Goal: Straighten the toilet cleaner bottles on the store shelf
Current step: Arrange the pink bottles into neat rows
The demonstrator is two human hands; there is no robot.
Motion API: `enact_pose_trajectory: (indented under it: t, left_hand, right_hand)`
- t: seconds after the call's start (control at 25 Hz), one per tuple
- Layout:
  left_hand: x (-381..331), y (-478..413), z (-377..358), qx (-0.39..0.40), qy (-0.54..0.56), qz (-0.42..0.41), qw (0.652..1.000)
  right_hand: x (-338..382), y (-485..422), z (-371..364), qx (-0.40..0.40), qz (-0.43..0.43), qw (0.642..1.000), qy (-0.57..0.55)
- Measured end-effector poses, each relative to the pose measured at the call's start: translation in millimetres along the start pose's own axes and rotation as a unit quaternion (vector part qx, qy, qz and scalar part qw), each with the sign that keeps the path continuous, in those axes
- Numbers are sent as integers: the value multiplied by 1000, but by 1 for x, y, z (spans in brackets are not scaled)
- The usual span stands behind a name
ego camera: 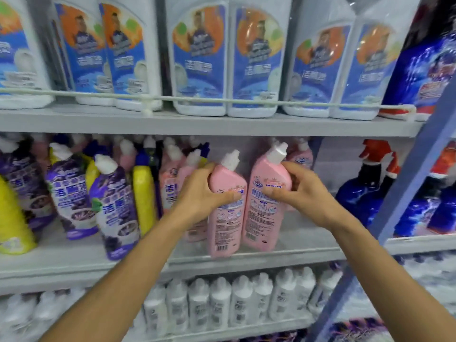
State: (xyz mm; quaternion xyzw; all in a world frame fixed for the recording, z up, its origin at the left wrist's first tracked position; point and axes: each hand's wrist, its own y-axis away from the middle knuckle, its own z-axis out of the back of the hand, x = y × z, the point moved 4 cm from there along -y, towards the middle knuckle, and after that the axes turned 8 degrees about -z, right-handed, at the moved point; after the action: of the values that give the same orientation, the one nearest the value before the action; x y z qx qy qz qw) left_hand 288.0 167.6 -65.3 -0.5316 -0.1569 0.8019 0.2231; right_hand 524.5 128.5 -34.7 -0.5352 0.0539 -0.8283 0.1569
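Side by side at the front lip of the grey metal middle shelf [246,259] stand the left pink plastic bottle [223,218] and the right pink plastic bottle [261,218], both white-capped. Bare shelf lies open rightward to the blue upright post [407,188]. The left hand [202,196] wraps curled fingers round the left pink plastic bottle, and the right hand [306,193] round the right pink plastic bottle

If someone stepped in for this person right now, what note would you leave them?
Left hand grips the left pink bottle; right hand grips the right pink bottle.
Both bottles are at the front of the middle shelf, leaning slightly, small-print sides facing out.
Done: neither looks straightened yet.
Left: square these two, then the tilted purple bottles and yellow bottle beside them.
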Motion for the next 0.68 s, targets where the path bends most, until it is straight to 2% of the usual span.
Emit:
enact_pose_trajectory:
  t: [0.16,0.32,0.44,0.56,0.68]
  left_hand:
    - [7,-37,-70,-28,3,36,999]
    - [15,-50,-102,-38,-13,72,997]
    - [16,-51,-104,-32,-17,86,996]
    - [10,-59,-92,-11,58,74,996]
    - [-4,-78,-78,24,84,48,995]
  right_hand:
    - [-50,-19,56,15,-32,999,-3]
    - [-100,-37,65,16,-48,999,-8]
    - [-111,-42,64,8,-55,998,-13]
    - [-102,-47,72,37,-56,997,-29]
    - [-86,-55,86,-3,-43,996,-74]
